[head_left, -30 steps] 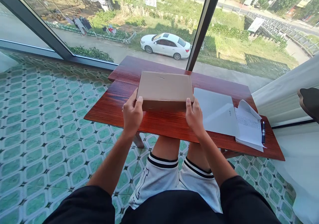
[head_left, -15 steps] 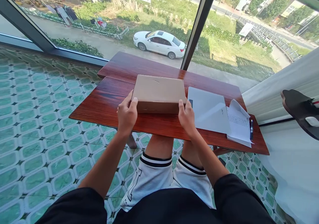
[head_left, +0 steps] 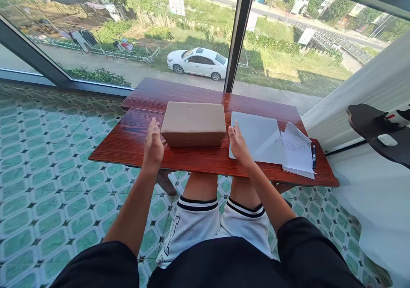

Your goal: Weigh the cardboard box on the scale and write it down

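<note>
A closed brown cardboard box (head_left: 194,125) rests on the dark red wooden table (head_left: 121,145). Just off its left side is my left hand (head_left: 153,146), open, fingers pointing up and away from me. To the right of the box my right hand (head_left: 238,143) is also open, apart from the cardboard, over the near left corner of a silver laptop (head_left: 259,134) with its lid closed. Nothing is held in either hand.
Right of the laptop lie white papers (head_left: 297,149) with writing and a dark pen (head_left: 314,157). A large window with a dark frame (head_left: 238,36) stands behind the table. At the far right are a white curtain (head_left: 355,168) and a dark shelf (head_left: 368,127) holding a small white object.
Both hands have let go of the box and moved outward from its sides. The box stays on the table. The whole view has shifted slightly.
</note>
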Motion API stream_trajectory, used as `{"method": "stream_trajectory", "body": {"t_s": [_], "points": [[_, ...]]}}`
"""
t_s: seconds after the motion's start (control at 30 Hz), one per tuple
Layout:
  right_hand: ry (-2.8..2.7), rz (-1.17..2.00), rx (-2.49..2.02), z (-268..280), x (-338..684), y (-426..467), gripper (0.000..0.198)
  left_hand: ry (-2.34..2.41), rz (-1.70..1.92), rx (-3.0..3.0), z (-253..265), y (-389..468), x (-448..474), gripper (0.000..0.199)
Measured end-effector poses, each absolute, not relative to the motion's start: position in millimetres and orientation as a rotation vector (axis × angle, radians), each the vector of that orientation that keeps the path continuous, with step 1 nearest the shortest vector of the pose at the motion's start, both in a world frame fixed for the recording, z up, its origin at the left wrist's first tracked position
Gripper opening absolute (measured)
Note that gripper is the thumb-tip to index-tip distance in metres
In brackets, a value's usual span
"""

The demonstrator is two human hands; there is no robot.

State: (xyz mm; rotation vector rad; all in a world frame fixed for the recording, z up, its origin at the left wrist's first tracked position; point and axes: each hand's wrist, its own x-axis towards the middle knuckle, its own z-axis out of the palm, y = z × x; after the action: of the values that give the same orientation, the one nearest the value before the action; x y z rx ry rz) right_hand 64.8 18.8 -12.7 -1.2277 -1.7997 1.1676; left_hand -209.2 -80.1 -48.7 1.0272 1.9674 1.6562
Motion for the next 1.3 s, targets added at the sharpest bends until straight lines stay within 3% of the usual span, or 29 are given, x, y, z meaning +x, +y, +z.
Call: {"method": "stream_trajectory", "body": {"t_s": [0.17, 0.33, 0.43, 0.6, 0.73, 0.9, 1.07, 1.2, 1.3], "points": [[-1.785, 0.810, -1.069, 2, 106, 29, 0.056, 2.145, 1.927, 1.027, -4, -87, -190, 0.055], [-1.682, 0.662, -0.942, 14, 154, 38, 0.042, 2.010, 2.058, 1.403, 40, -83, -142, 0.035], [-1.594, 0.647, -0.917, 17, 185, 43, 0.037, 1.887, 1.948, 1.660, 55, -75, -104, 0.019], [-1.538, 0.567, -1.012, 17, 241, 50, 0.030, 1.598, 1.545, 2.273, 70, -58, -35, 0.021], [-1.527, 0.370, -1.160, 6, 296, 57, 0.027, 1.189, 1.308, 2.734, 62, -44, 21, 0.028], [-1.526, 0.100, -1.300, -29, 368, 75, 0.025, 0.665, 0.966, 3.125, 29, -28, 83, 0.012], [-1.578, -0.145, -1.519, -62, 413, 90, 0.020, 0.155, 0.896, 3.273, 2, -19, 139, 0.014], [-1.596, -0.151, -1.648, -74, 425, 94, 0.017, 0.061, 0.834, 3.348, -16, -10, 175, 0.020], [-1.629, -0.118, -1.758, -82, 430, 97, 0.026, 0.141, 0.897, 3.439, -32, -2, 190, 0.024]]}}
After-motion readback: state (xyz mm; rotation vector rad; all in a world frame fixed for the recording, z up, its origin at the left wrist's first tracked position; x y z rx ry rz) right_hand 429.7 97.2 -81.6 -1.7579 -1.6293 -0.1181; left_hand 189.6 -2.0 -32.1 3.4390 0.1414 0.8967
